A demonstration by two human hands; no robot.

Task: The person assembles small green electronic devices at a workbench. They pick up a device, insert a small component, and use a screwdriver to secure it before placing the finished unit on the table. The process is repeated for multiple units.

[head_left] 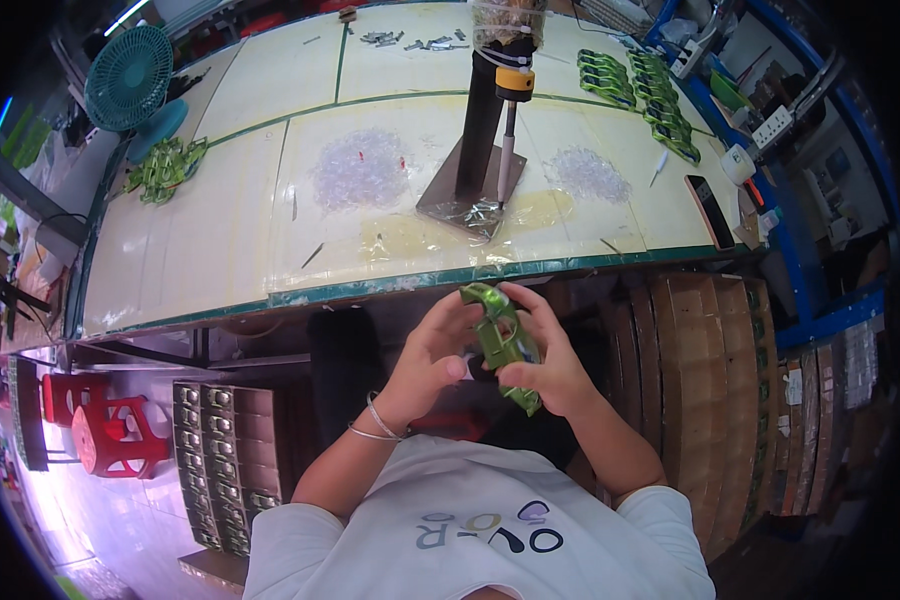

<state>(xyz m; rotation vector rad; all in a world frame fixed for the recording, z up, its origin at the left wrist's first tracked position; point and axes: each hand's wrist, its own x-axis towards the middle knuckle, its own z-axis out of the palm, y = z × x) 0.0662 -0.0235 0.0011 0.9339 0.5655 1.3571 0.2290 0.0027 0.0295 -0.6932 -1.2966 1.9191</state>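
Note:
A glossy green plastic shell (pixel 510 345), shaped like a toy car body, is held tilted in front of my chest, just short of the table edge. My right hand (pixel 553 362) grips its right side, thumb across the near part and fingers over the far side. On the other side, the curled fingers of my left hand (pixel 428 362) reach to the shell's upper left, partly behind it. The left thumb stands away from the shell. Straight beyond my hands, a yellow-and-black electric screwdriver (pixel 512 95) hangs upright at a dark metal stand (pixel 478 130).
Heaps of small clear plastic pieces (pixel 360 172) flank the stand on the table (pixel 235 215). More green shells (pixel 660 100) lie far right and a cluster (pixel 167 168) left. A phone (pixel 710 212) lies right. Divided cardboard trays (pixel 695 370) stand beside me; red stools (pixel 120 435) are left.

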